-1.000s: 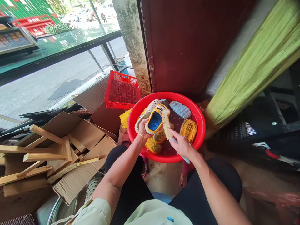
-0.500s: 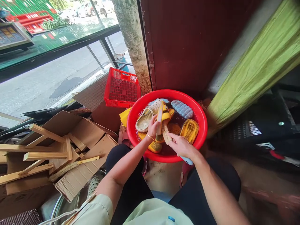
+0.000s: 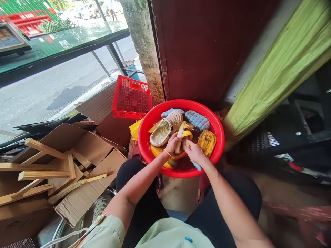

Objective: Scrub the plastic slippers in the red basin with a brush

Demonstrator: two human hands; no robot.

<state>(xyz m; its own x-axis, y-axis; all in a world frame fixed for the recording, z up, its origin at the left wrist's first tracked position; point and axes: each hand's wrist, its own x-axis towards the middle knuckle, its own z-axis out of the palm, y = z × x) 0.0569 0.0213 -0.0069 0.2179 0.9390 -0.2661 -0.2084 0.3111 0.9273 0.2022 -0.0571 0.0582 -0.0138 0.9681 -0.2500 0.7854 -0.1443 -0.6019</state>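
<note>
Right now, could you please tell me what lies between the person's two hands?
In the head view, a yellow slipper sits between the left hand and the right hand, which grips a brush.

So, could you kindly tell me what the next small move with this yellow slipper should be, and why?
I'd probably scrub the brush along the yellow slipper, because the left hand grips that slipper steady above the water in the red basin, while the right hand holds the brush with its bristles right at it.
</note>
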